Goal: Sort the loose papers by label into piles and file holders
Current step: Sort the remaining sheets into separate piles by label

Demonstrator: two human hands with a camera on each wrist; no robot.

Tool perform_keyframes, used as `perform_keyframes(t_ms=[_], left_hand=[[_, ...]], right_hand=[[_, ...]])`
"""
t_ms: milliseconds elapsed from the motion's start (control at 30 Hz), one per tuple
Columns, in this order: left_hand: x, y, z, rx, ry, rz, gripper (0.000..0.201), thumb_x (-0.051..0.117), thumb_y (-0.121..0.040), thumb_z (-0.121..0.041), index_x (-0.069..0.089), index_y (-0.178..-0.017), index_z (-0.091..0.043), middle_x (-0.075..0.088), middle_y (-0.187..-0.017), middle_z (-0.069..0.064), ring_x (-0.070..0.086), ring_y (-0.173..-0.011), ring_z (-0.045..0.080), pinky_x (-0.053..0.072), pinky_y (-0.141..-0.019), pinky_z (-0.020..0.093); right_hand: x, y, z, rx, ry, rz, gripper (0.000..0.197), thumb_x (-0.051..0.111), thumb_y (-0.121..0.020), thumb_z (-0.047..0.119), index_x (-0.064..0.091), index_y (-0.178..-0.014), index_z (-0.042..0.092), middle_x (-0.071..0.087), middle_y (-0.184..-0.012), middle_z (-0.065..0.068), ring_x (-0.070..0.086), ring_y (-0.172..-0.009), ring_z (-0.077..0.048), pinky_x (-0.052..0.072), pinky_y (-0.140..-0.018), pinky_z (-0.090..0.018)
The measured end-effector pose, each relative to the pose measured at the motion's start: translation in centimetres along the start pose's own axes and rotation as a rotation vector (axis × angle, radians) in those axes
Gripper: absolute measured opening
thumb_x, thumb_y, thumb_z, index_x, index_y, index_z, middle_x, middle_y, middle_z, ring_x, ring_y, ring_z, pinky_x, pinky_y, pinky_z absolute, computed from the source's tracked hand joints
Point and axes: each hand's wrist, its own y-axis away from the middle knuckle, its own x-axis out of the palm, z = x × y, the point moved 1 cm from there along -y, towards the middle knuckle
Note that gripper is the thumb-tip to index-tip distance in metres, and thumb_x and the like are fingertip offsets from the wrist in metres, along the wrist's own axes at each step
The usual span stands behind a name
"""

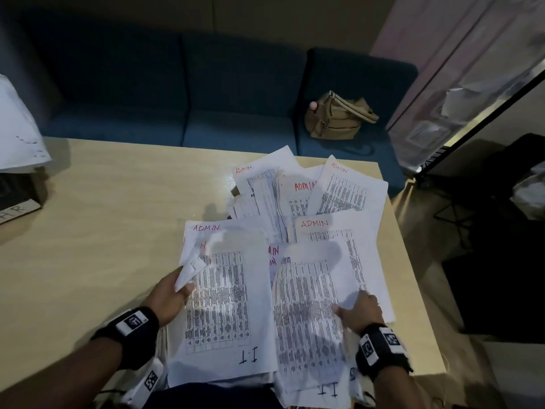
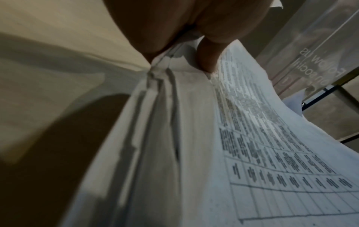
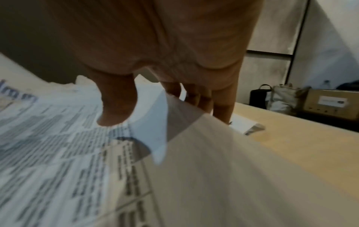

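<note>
Loose printed sheets marked ADMIN in red (image 1: 339, 196) lie fanned over the centre-right of the beige table (image 1: 103, 231). Nearer me are two sheets with IT written at their near edge. My left hand (image 1: 177, 290) grips the left edge of the left IT stack (image 1: 218, 305); in the left wrist view the left hand (image 2: 180, 50) clamps several layered sheets (image 2: 174, 107). My right hand (image 1: 356, 308) pinches the right edge of the right IT sheet (image 1: 306, 320). In the right wrist view the right hand (image 3: 153, 106) has its thumb on top of the sheet (image 3: 58, 153) and its fingers underneath.
A dark file holder labelled HR (image 1: 17, 202) stands at the table's left edge with white papers (image 1: 17, 128) rising from it. A blue sofa (image 1: 177, 98) runs behind the table, with a tan bag (image 1: 339, 116) on it. The table's right edge (image 1: 413, 261) drops to the floor.
</note>
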Motion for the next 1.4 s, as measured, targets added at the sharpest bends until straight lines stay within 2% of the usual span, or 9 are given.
perform_keyframes(t_ms=[267,567,667,733,800,933,1100,1267,1400], left_hand=[[1.6,0.2,-0.7,-0.001,-0.159,0.051,0.043,0.049,-0.096,-0.011,0.044,-0.138,-0.018,0.061,-0.121,0.011,0.055,-0.093,0.022,0.041,-0.078,0.030],[-0.7,0.3,-0.7,-0.079,0.025,-0.029,0.041,0.045,-0.095,-0.007,0.051,-0.129,-0.029,0.056,-0.106,-0.005,0.049,-0.093,0.020,0.037,-0.073,0.028],[-1.3,0.6,-1.4,-0.055,0.158,-0.063,0.040,0.044,-0.093,-0.004,0.056,-0.099,-0.042,0.059,-0.095,-0.005,0.050,-0.094,0.021,0.039,-0.072,0.028],[-1.5,0.9,-1.9,-0.078,0.226,-0.097,0.032,0.046,-0.095,-0.006,0.057,-0.109,-0.032,0.059,-0.104,0.003,0.054,-0.100,0.024,0.040,-0.081,0.032],[-1.5,1.0,-2.2,-0.090,0.276,-0.133,0.035,0.048,-0.097,-0.010,0.052,-0.130,-0.022,0.059,-0.111,0.003,0.055,-0.106,0.029,0.039,-0.089,0.034],[-1.6,0.9,-3.2,-0.094,0.364,-0.143,0.022,0.054,-0.094,-0.009,0.057,-0.114,-0.015,0.062,-0.087,0.002,0.054,-0.087,0.023,0.042,-0.081,0.034],[-1.7,1.2,-2.9,-0.133,0.486,-0.069,0.020,0.055,-0.095,-0.020,0.058,-0.115,-0.016,0.065,-0.121,0.010,0.063,-0.103,0.024,0.045,-0.097,0.040],[-2.1,2.7,-4.3,0.025,0.444,0.035,0.097,0.043,-0.062,-0.088,0.030,-0.143,-0.036,0.036,-0.133,-0.025,0.040,-0.123,0.002,0.029,-0.107,0.035],[-2.3,1.6,-3.8,-0.009,0.296,-0.066,0.073,0.068,-0.084,-0.037,0.029,-0.146,-0.029,0.048,-0.133,-0.008,0.048,-0.122,0.017,0.039,-0.100,0.036]], right_hand=[[-1.4,3.2,3.4,-0.124,-0.355,-0.208,0.022,0.058,-0.087,0.008,0.061,-0.108,0.005,0.068,-0.102,-0.020,0.056,-0.075,-0.026,0.042,-0.068,-0.025],[-12.3,5.3,5.8,-0.486,-0.609,-0.677,0.015,0.062,-0.089,0.018,0.052,-0.079,0.011,0.048,-0.068,-0.008,0.045,-0.071,-0.020,0.026,-0.061,-0.026],[-13.9,6.2,6.5,-0.583,-0.794,-0.745,0.015,0.062,-0.083,0.019,0.056,-0.078,0.006,0.050,-0.065,-0.010,0.046,-0.057,-0.004,0.035,-0.052,-0.018],[-13.6,6.6,7.3,-0.628,-0.891,-0.665,0.010,0.063,-0.082,0.017,0.060,-0.082,0.008,0.059,-0.058,0.006,0.050,-0.050,0.009,0.037,-0.051,-0.004],[-12.3,6.4,8.4,-0.655,-0.885,-0.544,0.007,0.065,-0.085,0.013,0.063,-0.082,0.019,0.065,-0.059,0.015,0.054,-0.054,0.009,0.045,-0.057,-0.011],[-6.6,5.1,11.6,-0.608,-0.776,-0.288,0.015,0.063,-0.085,0.005,0.064,-0.097,0.014,0.068,-0.077,0.003,0.060,-0.062,0.003,0.047,-0.056,-0.012],[2.5,4.0,13.7,-0.429,-0.778,0.034,0.034,0.057,-0.078,-0.004,0.058,-0.110,0.010,0.068,-0.103,-0.008,0.065,-0.097,-0.028,0.052,-0.076,-0.030],[7.2,4.3,14.6,-0.464,-0.605,0.195,0.030,0.058,-0.090,0.018,0.052,-0.118,0.010,0.064,-0.114,-0.005,0.061,-0.104,-0.024,0.051,-0.087,-0.035],[6.7,3.6,15.9,-0.540,-0.504,0.171,0.063,0.064,-0.087,0.028,0.032,-0.138,0.010,0.049,-0.137,-0.010,0.050,-0.123,-0.028,0.046,-0.100,-0.042]])
